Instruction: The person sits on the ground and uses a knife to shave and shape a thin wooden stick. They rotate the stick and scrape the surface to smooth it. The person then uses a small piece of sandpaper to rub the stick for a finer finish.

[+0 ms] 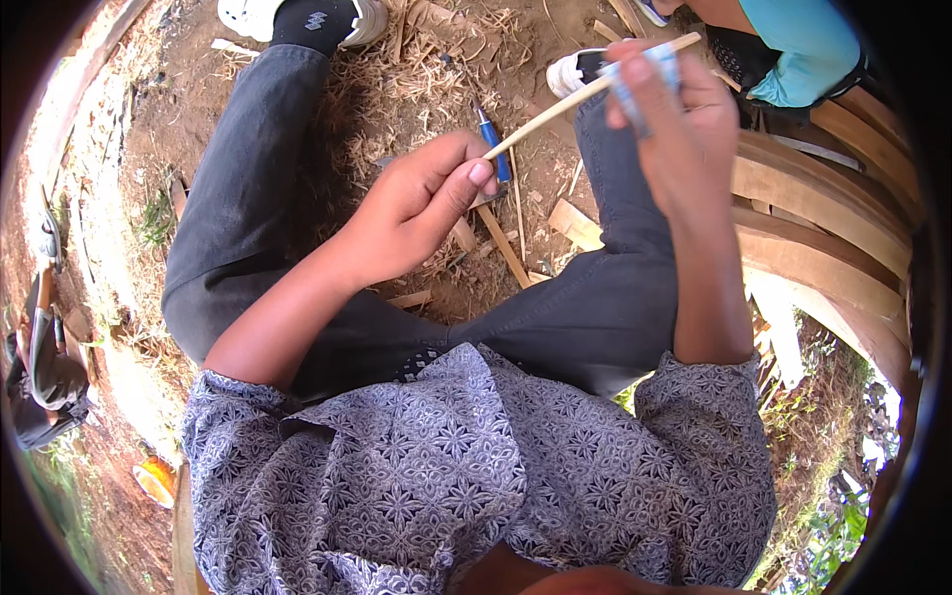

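Observation:
A slim pale wooden stick (555,111) slants up to the right between my hands. Its lower end is gripped in my left hand (416,203), the fingers curled and the thumb pressed along the top. My right hand (684,129) is closed around a light blue and white sheet (635,89), folded over the stick's upper part; motion blurs it, and I cannot tell if it is cloth or paper. The stick's far tip sticks out past this hand. Below the stick, a tool with a blue handle (492,144) and thin metal shaft lies on the ground.
Wood shavings (436,59) and offcuts (575,224) litter the dirt between my legs. Long curved planks (813,193) are stacked to my right. A person in a teal garment (803,45) is at the upper right. An orange object (154,480) lies at the lower left.

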`<state>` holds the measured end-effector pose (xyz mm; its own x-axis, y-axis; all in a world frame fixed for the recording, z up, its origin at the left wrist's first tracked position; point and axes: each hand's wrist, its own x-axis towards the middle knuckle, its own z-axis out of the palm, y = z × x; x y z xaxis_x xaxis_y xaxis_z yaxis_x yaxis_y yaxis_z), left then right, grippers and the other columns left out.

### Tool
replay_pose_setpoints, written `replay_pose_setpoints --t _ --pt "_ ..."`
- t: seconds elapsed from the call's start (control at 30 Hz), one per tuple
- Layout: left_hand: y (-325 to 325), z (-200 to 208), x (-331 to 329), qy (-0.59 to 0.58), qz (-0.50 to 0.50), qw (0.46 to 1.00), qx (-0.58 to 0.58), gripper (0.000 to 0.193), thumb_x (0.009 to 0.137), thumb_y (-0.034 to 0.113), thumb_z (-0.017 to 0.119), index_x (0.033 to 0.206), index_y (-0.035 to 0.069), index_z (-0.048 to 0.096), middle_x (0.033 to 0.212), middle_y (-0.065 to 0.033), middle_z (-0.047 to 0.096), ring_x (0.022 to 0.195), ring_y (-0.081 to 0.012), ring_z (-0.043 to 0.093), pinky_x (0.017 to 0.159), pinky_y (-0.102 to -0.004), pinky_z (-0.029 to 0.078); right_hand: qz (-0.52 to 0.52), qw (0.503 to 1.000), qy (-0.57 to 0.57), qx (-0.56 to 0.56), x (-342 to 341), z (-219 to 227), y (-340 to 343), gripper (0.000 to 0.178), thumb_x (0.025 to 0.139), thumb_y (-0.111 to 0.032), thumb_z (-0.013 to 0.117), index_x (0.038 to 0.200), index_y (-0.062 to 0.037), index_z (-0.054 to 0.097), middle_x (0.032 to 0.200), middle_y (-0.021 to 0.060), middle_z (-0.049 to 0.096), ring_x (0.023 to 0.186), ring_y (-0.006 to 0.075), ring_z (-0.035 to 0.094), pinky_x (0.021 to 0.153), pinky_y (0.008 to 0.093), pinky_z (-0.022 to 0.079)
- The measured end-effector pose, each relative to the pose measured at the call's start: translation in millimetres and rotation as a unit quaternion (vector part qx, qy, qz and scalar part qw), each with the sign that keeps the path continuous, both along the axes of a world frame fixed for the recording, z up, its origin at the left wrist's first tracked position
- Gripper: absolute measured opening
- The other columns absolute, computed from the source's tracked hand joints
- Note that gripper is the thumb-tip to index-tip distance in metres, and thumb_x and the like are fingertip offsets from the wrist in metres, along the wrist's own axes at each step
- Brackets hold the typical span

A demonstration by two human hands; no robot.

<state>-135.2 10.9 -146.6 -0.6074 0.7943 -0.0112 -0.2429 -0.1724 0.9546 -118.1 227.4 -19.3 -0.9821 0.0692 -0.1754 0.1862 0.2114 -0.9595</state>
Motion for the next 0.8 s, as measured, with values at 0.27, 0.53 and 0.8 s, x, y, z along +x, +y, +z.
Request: replay_pose_setpoints --t 0.27,0.53,0.8 --pt "6.6 -11.8 8.4 0.011 0.074 0.997 -0.009 0.015 0.102 0.014 0.053 0.098 0.001 0.059 0.073 0.0007 0.053 0.068 -0.0045 0.046 0.06 -0.0245 0.04 -0.088 0.996 0.011 0.01 1.4 -20.2 14.4 0.019 0.093 -0.015 0.069 0.104 0.0 0.068 0.084 0.0038 0.067 0.074 0.0062 0.061 0.068 0.0224 0.049" --pt "7.8 -6.7 5.8 0.063 0.091 0.993 -0.034 0.012 0.1 0.012 0.055 0.096 0.002 0.06 0.065 -0.0022 0.051 0.058 -0.0065 0.045 0.053 -0.0258 0.038 -0.101 0.994 -0.004 0.03 7.4 -17.7 1.6 0.017 0.093 -0.017 0.069 0.099 -0.0009 0.067 0.074 -0.0005 0.063 0.067 0.0048 0.057 0.062 0.0194 0.045" --pt "7.6 -2.6 4.7 0.084 0.093 0.99 -0.059 0.013 0.1 0.011 0.055 0.097 0.002 0.064 0.066 -0.0055 0.057 0.056 -0.0084 0.048 0.054 -0.0266 0.041 -0.11 0.994 -0.003 0.015 5.4 -20.4 12.1 0.017 0.092 -0.013 0.069 0.101 0.0008 0.068 0.087 0.0048 0.07 0.078 0.0058 0.062 0.072 0.021 0.05"
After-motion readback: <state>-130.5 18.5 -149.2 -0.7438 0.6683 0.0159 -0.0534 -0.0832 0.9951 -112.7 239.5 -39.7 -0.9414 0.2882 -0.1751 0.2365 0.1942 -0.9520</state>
